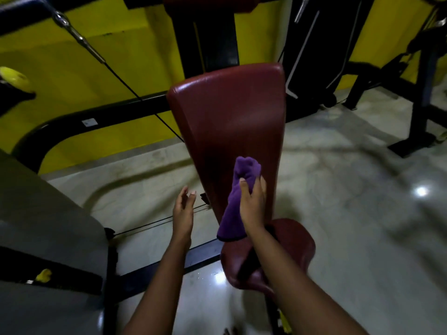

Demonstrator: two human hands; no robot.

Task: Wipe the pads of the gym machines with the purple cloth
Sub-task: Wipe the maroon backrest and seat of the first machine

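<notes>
With left hand (pixel 183 204) open, right hand (pixel 252 201) grips purple cloth (pixel 233 213)

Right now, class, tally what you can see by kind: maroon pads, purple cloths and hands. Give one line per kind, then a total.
Maroon pads: 3 (long back pad, seat pad, dim pad at the top edge)
Purple cloths: 1, the purple cloth gripped by the right hand
Hands: 2 (right hand, left hand)
Total: 6
</notes>
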